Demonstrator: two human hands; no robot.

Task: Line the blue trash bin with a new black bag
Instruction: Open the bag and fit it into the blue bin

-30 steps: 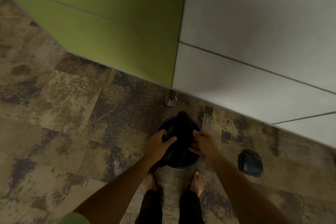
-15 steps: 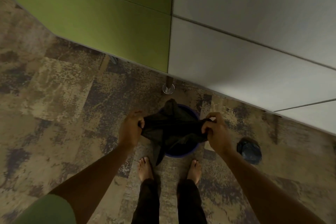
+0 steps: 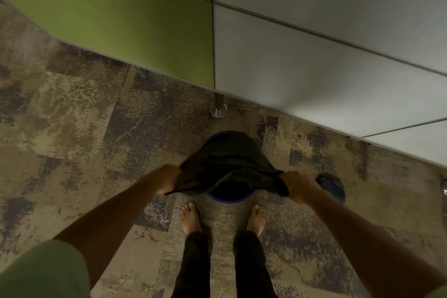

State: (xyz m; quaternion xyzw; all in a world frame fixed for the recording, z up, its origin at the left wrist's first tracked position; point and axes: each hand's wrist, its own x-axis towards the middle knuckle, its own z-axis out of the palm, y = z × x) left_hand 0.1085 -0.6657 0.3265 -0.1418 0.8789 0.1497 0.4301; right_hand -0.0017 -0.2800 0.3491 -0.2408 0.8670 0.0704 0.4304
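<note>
Black bag (image 3: 227, 164) is stretched flat over the blue trash bin (image 3: 229, 198), spanning between both hands. Bag mouth edge runs hand to hand; the far part drapes over the bin's back rim, and the near part of the bin opening is still uncovered, dark inside. Left hand (image 3: 169, 182) is clamped on the bag's left corner, just left of the bin. Right hand (image 3: 298, 186) is clamped on the right corner, just right of the bin. Both fists closed around bunched plastic.

Versus half a second ago: hands are wider apart and lower, the bag is pulled taut and spread instead of hanging bunched with a peak.

Bin sits on patterned carpet (image 3: 72, 128), bare feet (image 3: 191, 220) just behind it, a metal partition leg (image 3: 218, 107) beyond. Small dark object (image 3: 332, 186) lies on the carpet right of the right hand; can't tell what it is.
</note>
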